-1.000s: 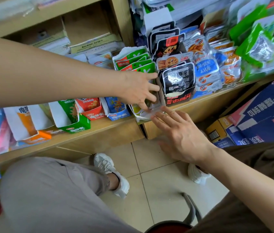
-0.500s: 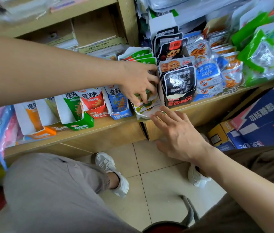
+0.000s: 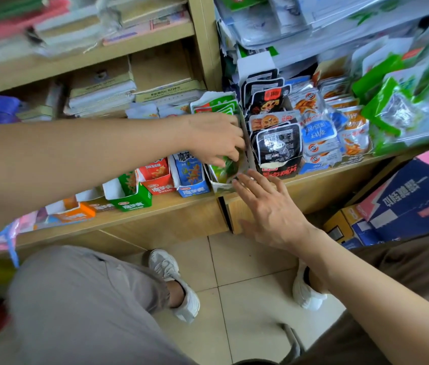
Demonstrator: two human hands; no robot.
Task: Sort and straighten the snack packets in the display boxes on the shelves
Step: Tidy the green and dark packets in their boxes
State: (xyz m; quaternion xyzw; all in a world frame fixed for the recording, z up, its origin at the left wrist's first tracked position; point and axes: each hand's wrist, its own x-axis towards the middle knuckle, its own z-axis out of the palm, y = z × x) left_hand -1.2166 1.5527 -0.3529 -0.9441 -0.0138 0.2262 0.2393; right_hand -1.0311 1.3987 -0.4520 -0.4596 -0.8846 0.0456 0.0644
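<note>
A white display box [image 3: 221, 184] of green snack packets [image 3: 221, 105] stands at the front of the wooden shelf [image 3: 134, 213]. My left hand [image 3: 216, 139] reaches into it, fingers curled over the green packets inside; whether it grips one is hard to tell. My right hand [image 3: 268, 206] is flat and spread, fingertips touching the box's front lower corner. Right of it stands a box of black packets [image 3: 278, 144], then blue-and-white packets [image 3: 318, 134] and orange packets [image 3: 354, 133].
Left along the shelf stand blue [image 3: 191, 176], red [image 3: 156, 177], green [image 3: 129, 192] and orange [image 3: 76, 209] open display boxes. Green bags [image 3: 392, 106] hang at right. Blue cartons [image 3: 405, 206] sit on the floor at right. My knees and white shoes [image 3: 174, 283] are over the tiled floor.
My left hand has pushed deeper into the green-packet box. My right hand stayed at the box's front. The view shifted slightly, showing more of the upper shelves.
</note>
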